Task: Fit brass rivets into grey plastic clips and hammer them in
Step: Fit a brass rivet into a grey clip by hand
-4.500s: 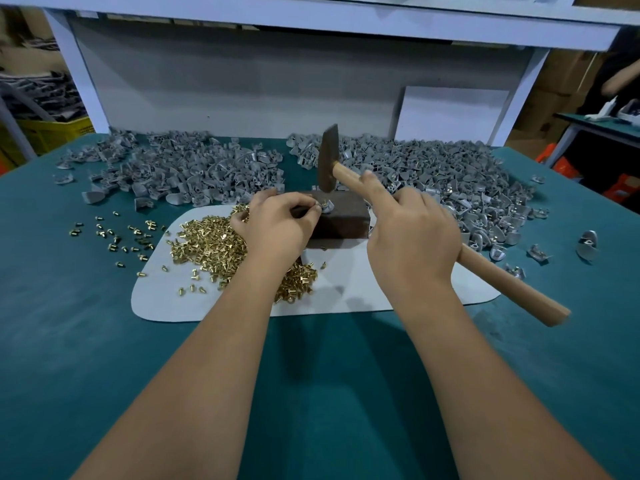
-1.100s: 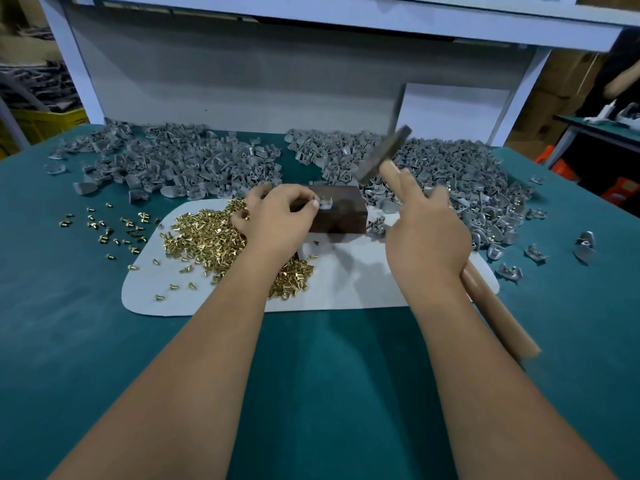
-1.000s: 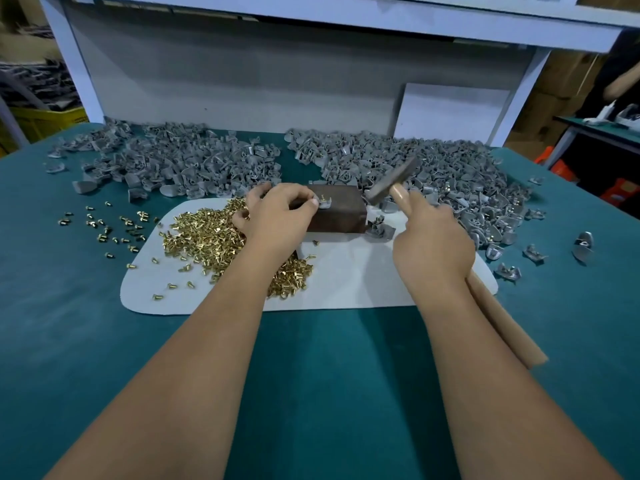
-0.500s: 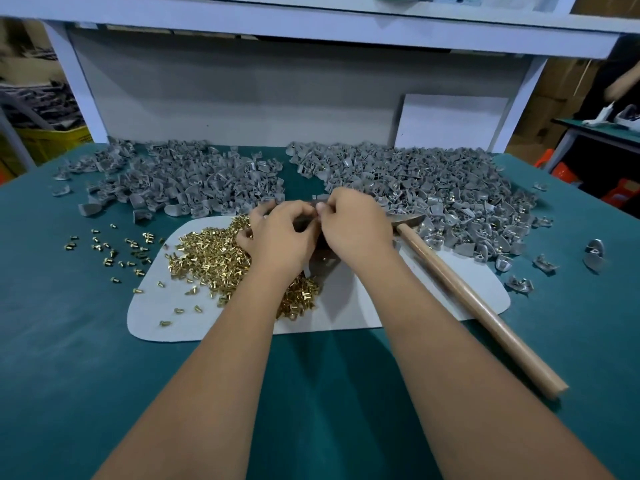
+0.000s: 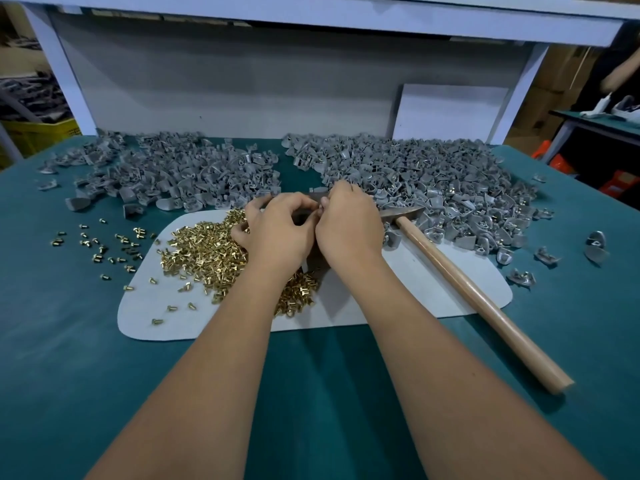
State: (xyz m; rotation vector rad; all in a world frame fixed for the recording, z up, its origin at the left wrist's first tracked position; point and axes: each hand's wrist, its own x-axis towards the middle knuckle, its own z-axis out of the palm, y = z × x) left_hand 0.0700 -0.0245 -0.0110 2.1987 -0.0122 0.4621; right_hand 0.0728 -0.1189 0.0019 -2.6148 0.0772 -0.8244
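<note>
A teal-covered desk [image 5: 86,358] is seen from above, backed by a grey panel under a white shelf frame. A pale grey mat [image 5: 398,299] with rounded corners is laid on the middle of the desk. Two large heaps of grey plastic clips are spread along the far side: the left heap [image 5: 166,174] and the right heap [image 5: 433,188], the latter reaching down to the mat's far right edge; brass glints are visible among the clips of the right heap. A hammer [image 5: 467,289] is laid on the mat to the right of the hands, its metal head beside the right wrist and its wooden handle pointed toward the near right, past the mat's edge onto the desk. A pile of brass rivets [image 5: 204,251] is heaped on the left part of the mat, partly covered by the left forearm, and loose rivets [image 5: 104,244] are scattered on the desk to the left of the mat. The left hand [image 5: 277,233] and right hand [image 5: 349,226] are brought together over a dark block [image 5: 313,263], mostly hidden beneath them. The fingers of both hands are curled and their tips are met on a small part; the part pinched cannot be identified. A few stray clips [image 5: 595,242] are found near the right edge.
</note>
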